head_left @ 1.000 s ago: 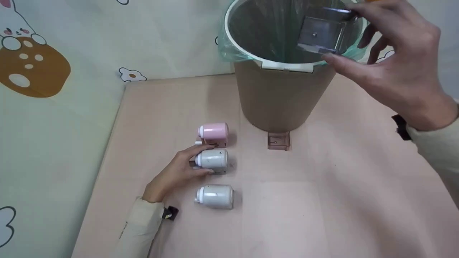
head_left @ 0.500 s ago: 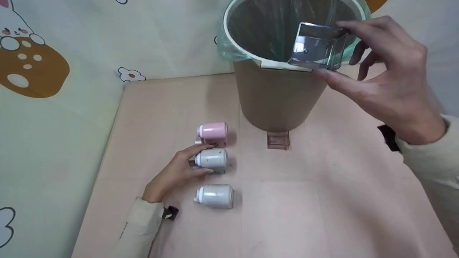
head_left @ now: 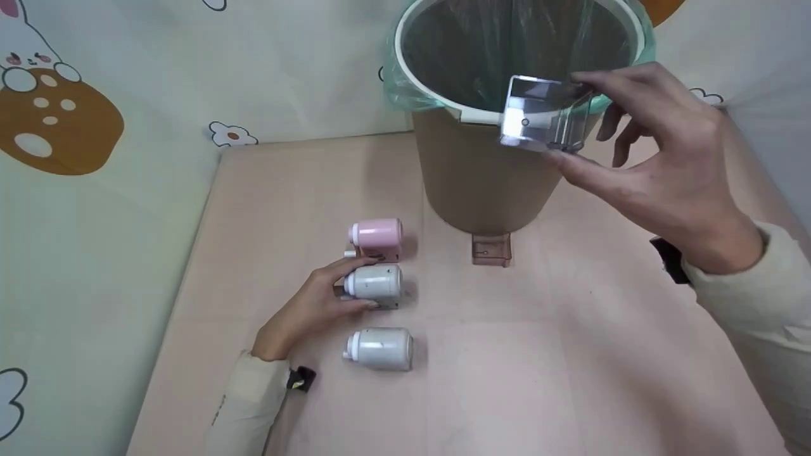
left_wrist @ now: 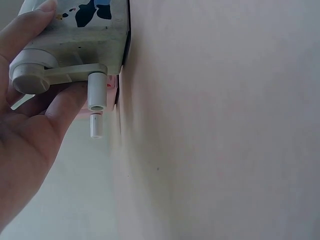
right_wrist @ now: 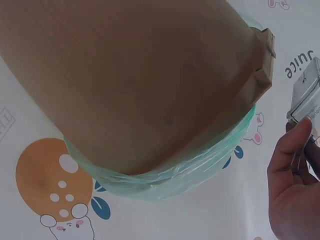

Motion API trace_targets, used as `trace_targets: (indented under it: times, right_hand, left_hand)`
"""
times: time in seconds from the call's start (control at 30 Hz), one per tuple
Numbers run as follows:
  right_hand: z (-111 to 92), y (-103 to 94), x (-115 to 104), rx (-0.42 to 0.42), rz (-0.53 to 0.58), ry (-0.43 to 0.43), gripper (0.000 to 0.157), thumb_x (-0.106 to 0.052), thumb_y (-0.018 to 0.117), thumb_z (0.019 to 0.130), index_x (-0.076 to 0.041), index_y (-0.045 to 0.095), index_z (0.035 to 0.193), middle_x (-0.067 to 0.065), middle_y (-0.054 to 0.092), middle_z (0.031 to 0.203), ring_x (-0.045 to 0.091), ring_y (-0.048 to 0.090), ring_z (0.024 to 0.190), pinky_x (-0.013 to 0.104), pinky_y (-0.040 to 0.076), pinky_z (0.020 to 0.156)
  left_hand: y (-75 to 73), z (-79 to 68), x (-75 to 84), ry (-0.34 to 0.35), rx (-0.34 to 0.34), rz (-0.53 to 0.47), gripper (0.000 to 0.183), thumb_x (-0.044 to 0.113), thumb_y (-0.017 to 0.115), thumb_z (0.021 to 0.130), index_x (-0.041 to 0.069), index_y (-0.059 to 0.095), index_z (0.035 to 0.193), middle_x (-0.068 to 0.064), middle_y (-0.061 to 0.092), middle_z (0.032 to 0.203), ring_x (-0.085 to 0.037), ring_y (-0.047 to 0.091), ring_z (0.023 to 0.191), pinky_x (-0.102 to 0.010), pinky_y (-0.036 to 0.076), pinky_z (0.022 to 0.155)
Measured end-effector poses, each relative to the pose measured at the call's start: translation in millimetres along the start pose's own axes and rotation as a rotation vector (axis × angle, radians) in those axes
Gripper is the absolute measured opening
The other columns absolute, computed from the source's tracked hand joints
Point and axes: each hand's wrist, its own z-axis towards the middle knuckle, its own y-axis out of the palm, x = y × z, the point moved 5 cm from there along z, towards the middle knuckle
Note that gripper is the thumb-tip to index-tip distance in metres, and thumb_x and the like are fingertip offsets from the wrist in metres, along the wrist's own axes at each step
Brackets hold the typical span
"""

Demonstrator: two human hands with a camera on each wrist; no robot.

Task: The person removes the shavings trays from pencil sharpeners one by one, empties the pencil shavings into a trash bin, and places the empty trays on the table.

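At a pale, apparently wooden table (head_left: pixel 494 354) beside a cartoon-printed wall (head_left: pixel 304 69), hands (head_left: pixel 313 301) (head_left: pixel 678 168) hold a white container (head_left: pixel 376 282) and clear box (head_left: pixel 531 120).

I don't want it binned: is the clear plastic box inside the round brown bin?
Out: the right hand holds the box, apart from the bin in the right wrist view.

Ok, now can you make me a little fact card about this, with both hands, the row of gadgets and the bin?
Left hand: holds the middle gadget
Right hand: pinches a clear box
Row: pink gadget farthest from the person, middle gadget next, near gadget closest
Colours: one pink, two whitish-grey
Bin: brown, lined with a green bag
By the bin's foot: small brown tray
Wall: cartoon pictures
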Motion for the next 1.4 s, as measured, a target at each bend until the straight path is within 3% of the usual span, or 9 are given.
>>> trace_targets:
  times: [0.23, 0.8, 1.4]
  right_hand:
    - [-8.6, 6.3, -1.3, 0.022, 0.079, 0.033, 0.057, -0.004, 0.086, 0.071, -0.007, 0.07, 0.125, 0.015, 0.068, 0.107, 0.001, 0.053, 0.081, 0.012, 0.041, 0.061]
    - [-30.8, 21.1, 8.8, -0.03, 0.118, 0.085, 0.064, -0.001, 0.09, 0.065, -0.009, 0.07, 0.125, 0.008, 0.069, 0.114, -0.001, 0.055, 0.082, 0.011, 0.041, 0.062]
    - [-49.0, 34.6, 5.1, -0.073, 0.153, 0.115, 0.059, 0.0, 0.09, 0.065, -0.009, 0.072, 0.121, 0.006, 0.071, 0.11, 0.002, 0.055, 0.084, 0.012, 0.042, 0.062]
  left_hand:
    - [-0.1, 0.0, 0.1, 0.02, 0.013, 0.007, 0.062, 0.017, 0.083, 0.082, 0.007, 0.059, 0.138, -0.009, 0.063, 0.138, -0.026, 0.058, 0.128, -0.045, 0.045, 0.11]
    - [-1.2, 0.5, -1.2, -0.005, 0.012, -0.005, 0.062, 0.016, 0.083, 0.082, 0.009, 0.059, 0.138, -0.01, 0.062, 0.139, -0.026, 0.057, 0.129, -0.046, 0.044, 0.111]
    - [-1.8, 1.1, -1.9, -0.012, 0.016, -0.01, 0.061, 0.016, 0.083, 0.082, 0.009, 0.059, 0.137, -0.01, 0.062, 0.138, -0.026, 0.058, 0.126, -0.046, 0.045, 0.11]
